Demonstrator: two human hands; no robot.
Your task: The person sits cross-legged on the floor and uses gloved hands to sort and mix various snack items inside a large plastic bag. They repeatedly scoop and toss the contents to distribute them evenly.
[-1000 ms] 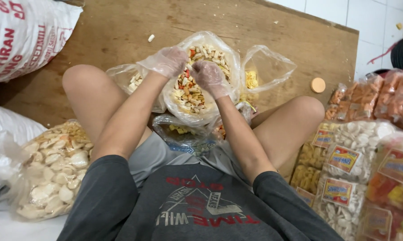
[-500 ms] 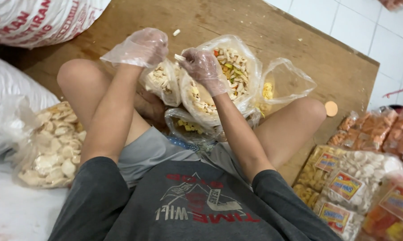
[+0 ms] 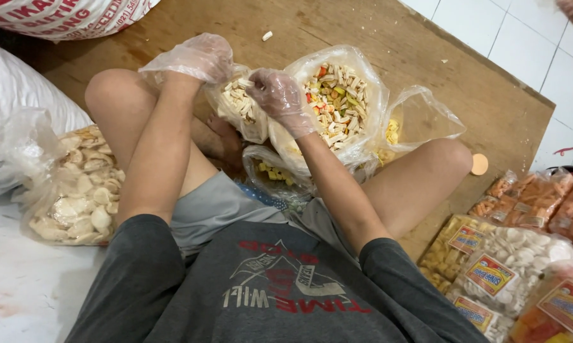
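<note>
Hands [image 3: 280, 95] lower over cracker bag [image 3: 239, 105] than before

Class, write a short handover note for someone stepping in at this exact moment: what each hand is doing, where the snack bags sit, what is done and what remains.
Left hand: gloved, raised over the small bag of pale sticks, grip unclear.
Right hand: gloved, pinching pale sticks at that bag's mouth.
Big bag of mixed sticks stands open between the knees, on the wooden board.
Done: labelled sealed packs stacked at right.
Left: small bag open, unsealed; bag of round crackers open at left.
</note>
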